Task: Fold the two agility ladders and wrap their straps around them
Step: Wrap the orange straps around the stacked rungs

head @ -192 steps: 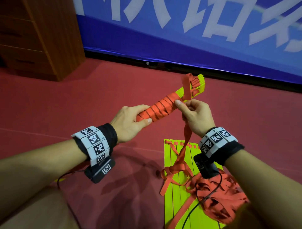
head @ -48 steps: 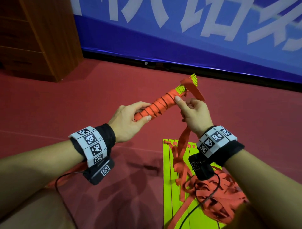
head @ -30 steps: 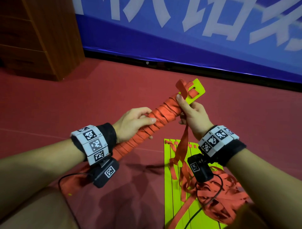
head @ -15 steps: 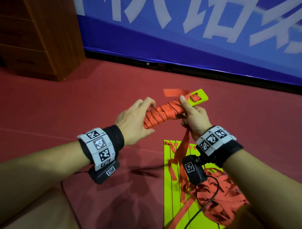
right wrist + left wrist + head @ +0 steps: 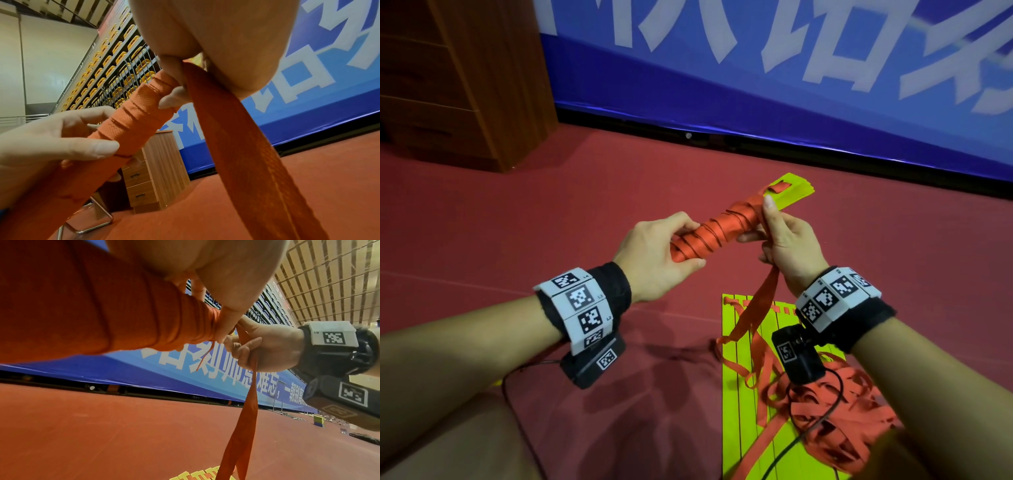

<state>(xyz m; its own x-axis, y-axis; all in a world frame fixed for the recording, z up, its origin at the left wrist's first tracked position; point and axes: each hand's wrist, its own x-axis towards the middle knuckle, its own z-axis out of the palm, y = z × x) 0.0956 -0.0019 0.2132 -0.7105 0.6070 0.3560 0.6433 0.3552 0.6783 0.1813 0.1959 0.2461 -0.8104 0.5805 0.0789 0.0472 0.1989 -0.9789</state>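
At the lower right of the head view, nearest me, the second agility ladder (image 5: 746, 387) lies flat on the red floor (image 5: 551, 212), its yellow rungs side by side and its orange webbing heaped loose over them; that one is not yet wrapped. Above it, mid-frame, my left hand (image 5: 657, 253) is curled round the near end of the folded first ladder (image 5: 717, 224), already bound in orange turns. My right hand (image 5: 784, 240) pinches the strap (image 5: 760, 305) against the bundle's far end, forefinger laid up along the yellow rung tips, and the free tail hangs down to the floor. I judge I am in the last turns here. Next I should keep the tension, carry the tail round again and tuck it. Beyond are the wooden cabinet (image 5: 476, 82), upper left, and the blue banner (image 5: 774, 75).
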